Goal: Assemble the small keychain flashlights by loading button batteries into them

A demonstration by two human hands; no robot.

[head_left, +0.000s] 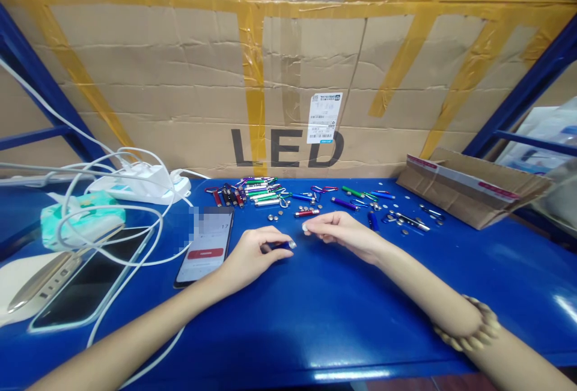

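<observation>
My left hand (252,256) is closed around a small dark flashlight tube (285,245), whose silvery end points right, toward my other hand. Between the thumb and fingertips of my right hand (347,235) is a small shiny round piece that looks like a button cell (305,228). The two hands are a short gap apart above the blue table. Just behind my right fingertips lies a red mini flashlight (306,213). Loose button cells (273,218) are scattered near it. Farther back is a pile of green and silver mini flashlights with carabiners (265,194).
A lit phone (205,253) lies beside my left wrist. White cables (157,223), a power strip (148,185), a tissue pack (83,220) and a dark-screened phone (92,283) crowd the left. An open cardboard box (469,190) stands back right; a large carton (189,90) walls the back.
</observation>
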